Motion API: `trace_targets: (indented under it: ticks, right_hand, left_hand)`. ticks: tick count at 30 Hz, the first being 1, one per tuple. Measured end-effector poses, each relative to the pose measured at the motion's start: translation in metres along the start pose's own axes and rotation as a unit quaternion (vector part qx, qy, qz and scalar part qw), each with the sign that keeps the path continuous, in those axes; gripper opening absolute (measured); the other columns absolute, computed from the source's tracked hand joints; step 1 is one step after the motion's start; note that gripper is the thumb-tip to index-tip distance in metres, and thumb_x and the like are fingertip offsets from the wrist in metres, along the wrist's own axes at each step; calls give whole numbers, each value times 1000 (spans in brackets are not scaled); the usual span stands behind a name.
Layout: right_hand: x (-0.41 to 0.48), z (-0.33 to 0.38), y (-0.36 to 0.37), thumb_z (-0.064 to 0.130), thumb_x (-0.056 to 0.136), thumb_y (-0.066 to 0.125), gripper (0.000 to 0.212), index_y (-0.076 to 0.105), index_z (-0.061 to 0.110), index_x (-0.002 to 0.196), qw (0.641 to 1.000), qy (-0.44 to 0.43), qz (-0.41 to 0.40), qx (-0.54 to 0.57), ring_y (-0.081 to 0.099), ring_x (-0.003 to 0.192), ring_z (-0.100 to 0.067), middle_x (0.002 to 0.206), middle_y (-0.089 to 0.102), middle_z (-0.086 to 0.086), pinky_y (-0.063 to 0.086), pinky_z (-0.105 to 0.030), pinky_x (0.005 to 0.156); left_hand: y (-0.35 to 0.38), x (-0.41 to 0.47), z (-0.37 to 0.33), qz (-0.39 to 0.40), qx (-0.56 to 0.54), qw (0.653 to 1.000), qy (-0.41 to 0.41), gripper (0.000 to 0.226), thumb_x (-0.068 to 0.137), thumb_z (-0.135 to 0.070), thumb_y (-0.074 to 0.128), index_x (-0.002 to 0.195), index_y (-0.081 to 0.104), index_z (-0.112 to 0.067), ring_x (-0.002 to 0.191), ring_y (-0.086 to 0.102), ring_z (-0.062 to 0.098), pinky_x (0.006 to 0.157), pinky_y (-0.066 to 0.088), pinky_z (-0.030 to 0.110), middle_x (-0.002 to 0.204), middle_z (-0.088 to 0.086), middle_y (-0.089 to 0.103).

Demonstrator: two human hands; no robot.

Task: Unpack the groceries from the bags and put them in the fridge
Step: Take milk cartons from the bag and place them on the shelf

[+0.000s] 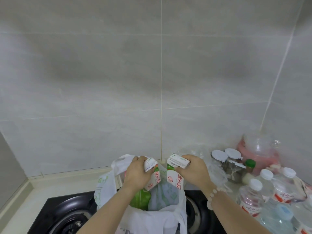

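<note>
Nearest, the white bag (168,217) stands open on the black stove (67,215), with a green item (140,200) inside. Just above its mouth, the left grip (137,173) clasps the left carton (153,179) by its top. The right grip (192,171) clasps the right carton (175,174) the same way. Each carton hangs below its grip, long axis near vertical, its lower end at the bag's rim. A straight lift should clear both. No fridge is in view, only the tiled wall (160,73) beyond.
</note>
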State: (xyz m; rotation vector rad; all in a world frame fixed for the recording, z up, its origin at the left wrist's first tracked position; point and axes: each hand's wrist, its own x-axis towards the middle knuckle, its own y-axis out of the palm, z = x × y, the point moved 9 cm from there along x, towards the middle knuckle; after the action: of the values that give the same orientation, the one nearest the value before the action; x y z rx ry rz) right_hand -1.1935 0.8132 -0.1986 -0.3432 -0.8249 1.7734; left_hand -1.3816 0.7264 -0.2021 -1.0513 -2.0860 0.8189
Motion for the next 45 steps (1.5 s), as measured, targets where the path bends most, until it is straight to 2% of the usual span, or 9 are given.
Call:
trace_targets:
  ticks: [5,11,20,24,27,30,35,40,45]
  right_hand:
    - [4,26,1,21,72,76,19,71,23,90,999,-23,10,20,65,81,-8,86,70,10,54,-27,69]
    - [7,84,23,24,65,80,16,70,26,77,995,-75,65,23,62,70,-7,74,67,10,49,-21,61]
    - [-20,191,97,22,68,80,22,74,22,89,968,-166,161,94,60,74,-8,80,67,8,41,-15,58]
    - [-73,247,146,21,70,80,22,73,20,91,940,-218,237,116,58,70,-5,83,68,5,40,-11,53]
    - [-130,295,176,20,71,80,22,73,22,92,900,-269,316,134,59,71,-4,81,67,7,43,-14,55]
    - [-194,350,187,22,71,80,19,68,25,86,850,-344,371,145,58,73,-6,73,61,15,43,-17,59]
    - [-315,421,184,29,72,79,16,70,21,84,760,-461,433,151,62,75,-11,80,68,5,48,-24,63]
    - [-449,450,151,31,76,76,17,70,19,86,662,-538,492,174,61,77,-13,81,68,3,45,-24,59]
    - [-594,448,88,30,78,75,19,66,14,85,546,-604,541,213,61,77,-16,82,64,1,44,-22,55]
  left_hand:
    - [-48,-6,9,-68,-11,998,-5,30,77,-33,73,102,65,-19,80,51,11,65,30,18,89,-5,49]
    - [-113,-23,28,-84,57,994,-32,33,74,-42,74,97,70,-19,80,50,11,67,35,20,89,-2,57]
    - [-227,-120,79,-203,95,960,-169,30,73,-39,75,92,71,-17,80,60,15,68,48,28,88,-2,68]
    - [-283,-198,98,-238,129,934,-232,27,70,-45,74,81,72,-20,66,59,8,52,41,20,71,-8,66]
    - [-328,-265,105,-279,137,909,-277,34,60,-53,67,76,70,-23,69,59,15,62,47,32,74,-3,67]
    - [-366,-334,100,-320,155,879,-318,34,67,-48,75,87,73,-21,76,60,11,63,46,24,81,-6,68]
    - [-401,-453,71,-357,211,824,-385,33,73,-42,74,88,72,-13,71,60,14,61,49,33,79,-2,67]
    - [-412,-582,4,-413,252,761,-433,21,75,-39,74,81,70,-19,74,55,12,60,44,22,78,-6,62]
    - [-404,-710,-90,-437,310,673,-510,32,77,-46,70,94,71,-20,84,54,14,73,49,36,90,-1,62]
